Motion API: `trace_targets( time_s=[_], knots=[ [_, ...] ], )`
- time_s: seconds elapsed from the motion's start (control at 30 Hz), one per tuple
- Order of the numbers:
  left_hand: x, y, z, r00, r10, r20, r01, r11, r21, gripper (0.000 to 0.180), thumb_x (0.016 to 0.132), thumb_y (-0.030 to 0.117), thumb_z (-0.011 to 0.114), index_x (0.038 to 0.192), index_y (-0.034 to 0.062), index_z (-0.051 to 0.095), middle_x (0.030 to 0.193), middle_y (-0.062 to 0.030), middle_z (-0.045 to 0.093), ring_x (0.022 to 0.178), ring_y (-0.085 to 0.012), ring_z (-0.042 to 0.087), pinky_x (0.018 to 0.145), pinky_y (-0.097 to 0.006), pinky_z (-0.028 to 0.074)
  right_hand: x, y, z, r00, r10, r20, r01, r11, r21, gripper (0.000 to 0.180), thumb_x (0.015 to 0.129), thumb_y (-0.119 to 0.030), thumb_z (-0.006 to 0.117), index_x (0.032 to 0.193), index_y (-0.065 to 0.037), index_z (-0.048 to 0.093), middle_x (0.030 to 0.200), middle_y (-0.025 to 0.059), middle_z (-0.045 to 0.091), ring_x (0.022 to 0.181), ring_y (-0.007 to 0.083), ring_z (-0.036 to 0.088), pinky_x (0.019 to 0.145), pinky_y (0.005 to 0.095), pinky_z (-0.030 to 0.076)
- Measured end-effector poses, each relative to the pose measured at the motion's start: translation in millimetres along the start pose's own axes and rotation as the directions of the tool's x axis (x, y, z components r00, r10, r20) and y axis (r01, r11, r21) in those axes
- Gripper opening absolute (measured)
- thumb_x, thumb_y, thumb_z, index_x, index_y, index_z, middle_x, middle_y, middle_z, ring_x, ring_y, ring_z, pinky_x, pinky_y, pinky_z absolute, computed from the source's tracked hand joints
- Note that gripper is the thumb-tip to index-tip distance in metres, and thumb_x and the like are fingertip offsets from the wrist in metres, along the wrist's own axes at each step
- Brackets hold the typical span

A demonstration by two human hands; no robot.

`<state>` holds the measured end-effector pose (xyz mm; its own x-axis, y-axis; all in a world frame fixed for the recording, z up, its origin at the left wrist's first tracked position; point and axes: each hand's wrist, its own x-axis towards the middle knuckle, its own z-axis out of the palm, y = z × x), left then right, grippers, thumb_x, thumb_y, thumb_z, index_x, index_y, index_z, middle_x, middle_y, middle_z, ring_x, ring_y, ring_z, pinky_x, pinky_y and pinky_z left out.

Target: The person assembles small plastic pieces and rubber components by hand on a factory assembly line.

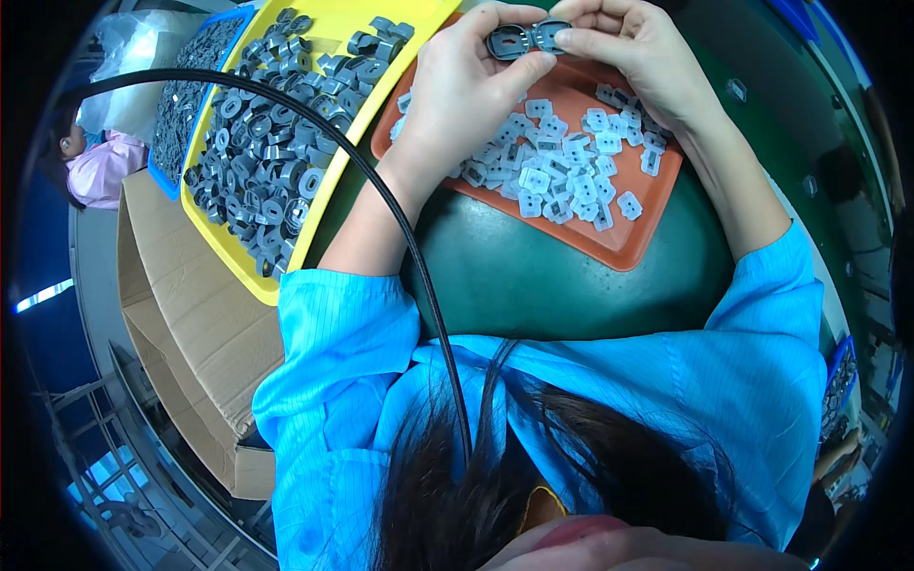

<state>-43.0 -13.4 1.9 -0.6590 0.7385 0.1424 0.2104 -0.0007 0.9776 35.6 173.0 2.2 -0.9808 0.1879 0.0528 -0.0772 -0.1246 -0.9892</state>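
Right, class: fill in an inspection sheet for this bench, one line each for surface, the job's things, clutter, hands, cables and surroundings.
Surface: dark green bench top, bare near the body.
Job's things: two dark grey plastic parts held together over an orange tray of small pale pieces.
Clutter: yellow tray of grey parts; blue tray of darker bits beyond it.
Hands: left hand and right hand both have a fingertip grip on the grey pair.
Cables: one black cable arcs over the yellow tray to the chest.
Surroundings: cardboard box on the left; another person in a pink sleeve at far left.
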Motion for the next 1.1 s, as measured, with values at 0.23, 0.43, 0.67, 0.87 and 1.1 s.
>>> trace_targets(
  time_s=[0.23, 0.43, 0.67, 0.87, 1.1],
  knots=[
    [-0.6, 9.5, -2.5, 0.969, 0.246, -0.018, -0.218, 0.889, 0.403, 0.033, 0.087, 0.005, 0.077, 0.120, 0.0034, 0.074, 0.081, -0.0017, 0.058, 0.064, -0.0097, 0.046, 0.059, -0.025, 0.041, 7.6, 11.6, -14.8, 0.991, 0.096, 0.099, -0.113, 0.976, 0.187, 0.015, 0.090, 0.002, 0.071, 0.104, 0.000, 0.064, 0.093, 0.0092, 0.072, 0.083, 0.0144, 0.070, 0.075, 0.0245, 0.056],
    [6.9, -9.8, -23.5, 0.989, -0.129, -0.077, 0.116, 0.981, -0.156, 0.048, 0.092, 0.001, 0.073, 0.138, -0.0019, 0.060, 0.101, -0.0070, 0.071, 0.088, -0.0116, 0.067, 0.076, -0.023, 0.054, 29.6, 5.0, -68.0, 0.947, -0.105, -0.304, -0.045, 0.893, -0.447, 0.021, 0.086, -0.007, 0.077, 0.102, 0.000, 0.066, 0.088, 0.0080, 0.072, 0.078, 0.0163, 0.068, 0.071, 0.0279, 0.053],
    [7.5, -11.6, -31.4, 0.976, -0.212, -0.042, 0.208, 0.974, -0.089, 0.046, 0.095, 0.004, 0.070, 0.139, -0.0018, 0.057, 0.103, -0.0073, 0.073, 0.089, -0.0086, 0.069, 0.071, -0.020, 0.051, 16.5, 3.2, -53.3, 0.810, -0.580, 0.083, 0.151, 0.070, -0.986, 0.015, 0.086, -0.012, 0.079, 0.093, 0.000, 0.074, 0.090, 0.0086, 0.075, 0.078, 0.0131, 0.065, 0.069, 0.0285, 0.051],
    [13.2, -24.8, -31.3, 0.986, -0.137, -0.099, 0.127, 0.986, -0.106, 0.042, 0.098, 0.007, 0.067, 0.138, -0.0002, 0.059, 0.095, -0.0008, 0.071, 0.083, -0.0058, 0.066, 0.064, -0.018, 0.045, -23.6, 2.6, 38.0, 0.942, -0.207, 0.264, 0.266, -0.021, -0.964, 0.026, 0.083, -0.028, 0.079, 0.072, -0.005, 0.076, 0.072, 0.0168, 0.071, 0.073, 0.0325, 0.072, 0.069, 0.0432, 0.058],
    [6.6, -16.2, -31.7, 0.989, -0.146, -0.002, 0.139, 0.947, -0.290, 0.053, 0.093, -0.003, 0.070, 0.143, -0.0032, 0.052, 0.105, -0.0098, 0.071, 0.093, -0.0138, 0.070, 0.084, -0.025, 0.057, -11.8, -13.9, 31.7, 0.980, 0.103, 0.169, 0.093, 0.512, -0.854, 0.022, 0.089, -0.022, 0.078, 0.089, 0.000, 0.074, 0.080, 0.0068, 0.070, 0.075, 0.0130, 0.065, 0.068, 0.0285, 0.054]
  ],
)
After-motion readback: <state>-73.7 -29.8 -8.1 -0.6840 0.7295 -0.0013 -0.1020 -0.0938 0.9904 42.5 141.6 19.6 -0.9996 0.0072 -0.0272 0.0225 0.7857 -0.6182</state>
